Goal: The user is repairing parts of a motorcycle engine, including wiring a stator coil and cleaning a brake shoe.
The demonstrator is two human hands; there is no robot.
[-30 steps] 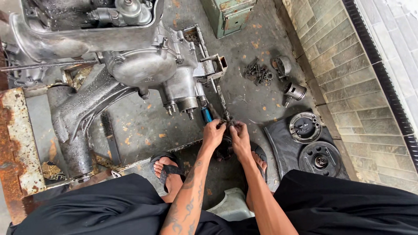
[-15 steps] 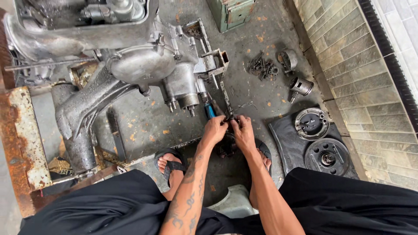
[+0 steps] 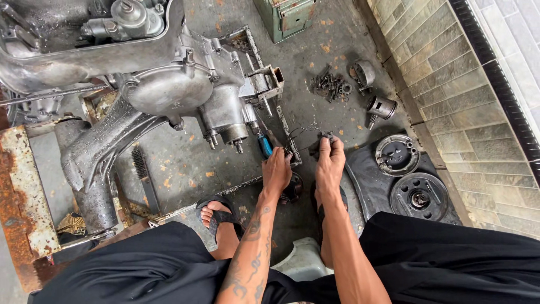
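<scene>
Barely shifted, both hands (image 3: 304,166) pinch thin wires (image 3: 301,135) — blue-handled screwdriver (image 3: 264,145) points up-left.

There was one view only, from a camera on the person's head, which looked almost straight down at the stained concrete floor (image 3: 185,163) from squatting height. It sat near enough to fill the lower edge with black-clad knees and forearms. The engine (image 3: 169,84) lay toward the top left, a tiled step (image 3: 450,73) ran down the right side. No second view shared the scene.
</scene>
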